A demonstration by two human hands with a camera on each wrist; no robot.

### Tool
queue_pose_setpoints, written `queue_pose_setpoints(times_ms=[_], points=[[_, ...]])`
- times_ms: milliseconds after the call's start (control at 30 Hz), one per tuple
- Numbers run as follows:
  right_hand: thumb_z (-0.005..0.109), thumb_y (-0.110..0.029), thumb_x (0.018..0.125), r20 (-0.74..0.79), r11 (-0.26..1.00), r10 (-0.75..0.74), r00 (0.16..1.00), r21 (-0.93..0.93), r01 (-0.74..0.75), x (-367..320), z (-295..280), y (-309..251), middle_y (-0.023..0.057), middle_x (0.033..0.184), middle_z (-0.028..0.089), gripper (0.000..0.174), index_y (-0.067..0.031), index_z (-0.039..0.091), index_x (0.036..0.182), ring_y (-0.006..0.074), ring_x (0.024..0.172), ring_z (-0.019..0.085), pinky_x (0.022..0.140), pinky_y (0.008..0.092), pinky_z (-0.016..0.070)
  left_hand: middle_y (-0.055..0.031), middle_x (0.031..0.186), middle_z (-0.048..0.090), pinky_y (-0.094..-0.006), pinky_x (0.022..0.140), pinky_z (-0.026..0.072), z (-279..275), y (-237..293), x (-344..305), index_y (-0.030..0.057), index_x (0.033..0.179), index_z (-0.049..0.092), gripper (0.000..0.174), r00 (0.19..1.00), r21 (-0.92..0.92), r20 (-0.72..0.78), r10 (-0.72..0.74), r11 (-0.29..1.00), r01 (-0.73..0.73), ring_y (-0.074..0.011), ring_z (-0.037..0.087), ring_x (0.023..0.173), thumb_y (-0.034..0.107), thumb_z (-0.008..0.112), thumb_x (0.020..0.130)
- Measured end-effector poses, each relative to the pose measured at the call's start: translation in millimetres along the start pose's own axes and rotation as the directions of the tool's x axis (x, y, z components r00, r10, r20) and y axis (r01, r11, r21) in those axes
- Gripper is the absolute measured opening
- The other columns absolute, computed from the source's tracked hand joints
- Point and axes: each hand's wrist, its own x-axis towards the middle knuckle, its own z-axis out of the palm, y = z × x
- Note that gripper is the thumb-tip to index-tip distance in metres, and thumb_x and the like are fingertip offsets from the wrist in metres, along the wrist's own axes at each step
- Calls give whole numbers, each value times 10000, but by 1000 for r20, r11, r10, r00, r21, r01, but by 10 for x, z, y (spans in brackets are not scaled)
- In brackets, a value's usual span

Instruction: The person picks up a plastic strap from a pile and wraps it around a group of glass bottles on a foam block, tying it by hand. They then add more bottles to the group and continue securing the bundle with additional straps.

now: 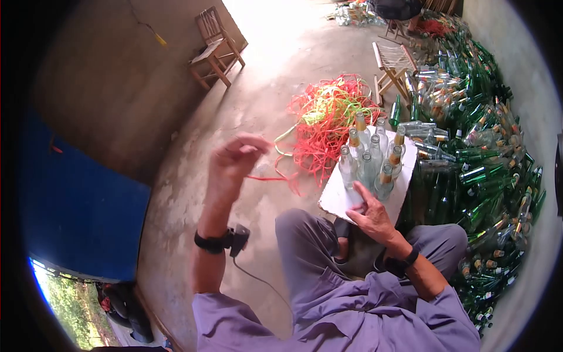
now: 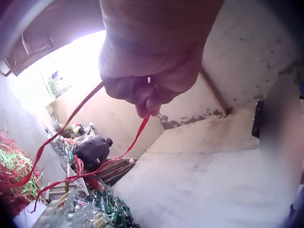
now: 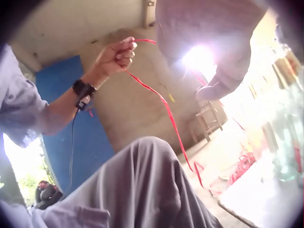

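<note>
Raised over the floor, my left hand (image 1: 234, 157) grips a thin red plastic strip (image 3: 164, 100) in curled fingers. In the left wrist view two lengths of it hang from the fist, reaching down toward the bottles and the tangled pile. My right hand (image 1: 375, 220) is low beside a group of glass bottles (image 1: 368, 169), thumb and forefinger spread apart near the closest ones. Several clear bottles, some with gold neck labels, stand upright close together on a white board (image 1: 333, 200) in front of my knees. The right wrist view shows part of the strip passing behind my right hand.
A heap of red and yellow-green strips (image 1: 328, 120) lies past the board. Green and clear bottles (image 1: 481, 170) are piled along the right wall. A folding stool (image 1: 396, 61) and a wooden chair (image 1: 216, 50) stand farther off. Another person (image 2: 93, 150) sits at the back.
</note>
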Motion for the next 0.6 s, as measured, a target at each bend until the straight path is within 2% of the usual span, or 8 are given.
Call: queue_pose_setpoints(times_ms=[100, 167, 233, 300, 367, 433, 567, 600], points=[[724, -58, 821, 22, 1000, 10, 1000, 7, -11, 105, 184, -602, 113, 1066, 673, 781, -24, 298, 1474, 110, 804, 645, 700, 240, 531, -42, 893, 642, -217, 692, 435, 216, -39, -294, 2, 906, 687, 179, 968, 30, 249, -18, 1000, 11, -91, 580, 821, -119, 579, 830], [704, -113, 861, 1, 979, -134, 991, 153, 133, 139, 317, -766, 89, 903, 665, 605, -15, 436, 1394, 98, 659, 602, 599, 241, 512, -45, 899, 637, -236, 723, 458, 308, -128, -441, -3, 919, 686, 168, 933, 62, 357, -38, 998, 17, -105, 587, 834, -115, 595, 833], [671, -112, 890, 100, 974, -135, 986, 198, 113, 124, 342, -807, 63, 839, 647, 475, -7, 506, 1323, 88, 639, 589, 590, 240, 506, -41, 883, 631, -238, 708, 464, 408, -116, -520, 3, 934, 689, 180, 900, 88, 435, -26, 996, -13, -100, 586, 818, -114, 600, 830], [575, -78, 961, 167, 961, -130, 977, 262, 84, 82, 367, -725, 2, 709, 601, 165, 31, 663, 1048, 66, 631, 579, 590, 221, 491, -20, 851, 616, -227, 670, 448, 378, -178, -563, 6, 940, 690, 171, 899, 161, 432, -68, 987, -3, -77, 562, 775, -99, 608, 833], [558, -92, 974, 157, 965, -91, 983, 260, 48, 10, 281, -534, -7, 686, 575, 166, 30, 659, 1023, 61, 606, 554, 560, 216, 465, 48, 750, 548, -196, 564, 373, 319, -194, -593, 10, 967, 691, 146, 900, 248, 403, -165, 966, 66, -11, 465, 661, -51, 638, 845], [508, -155, 1011, 66, 965, -39, 997, 261, 21, -100, 182, -484, -21, 630, 507, 232, 16, 656, 960, 42, 521, 455, 479, 207, 374, 60, 735, 529, -188, 554, 352, 126, -342, -610, 9, 983, 689, 146, 889, 235, 399, -223, 962, 136, -1, 440, 650, -35, 648, 850], [517, -146, 1001, -53, 919, 59, 997, 393, -33, -294, -244, -363, -30, 611, 509, 223, 3, 664, 922, 32, 516, 461, 453, 203, 362, 72, 713, 523, -197, 536, 329, -147, -467, -673, 0, 1010, 678, 156, 878, 146, 354, -321, 947, 287, 0, 422, 627, 44, 685, 861], [512, -166, 1006, -172, 903, 162, 972, 423, -75, -325, -363, -336, -33, 607, 494, 237, -8, 658, 908, 32, 495, 433, 430, 201, 341, 76, 694, 520, -199, 521, 316, -187, -506, -705, 0, 1005, 673, 168, 893, 98, 316, -321, 947, 305, -1, 415, 609, 83, 701, 863]])
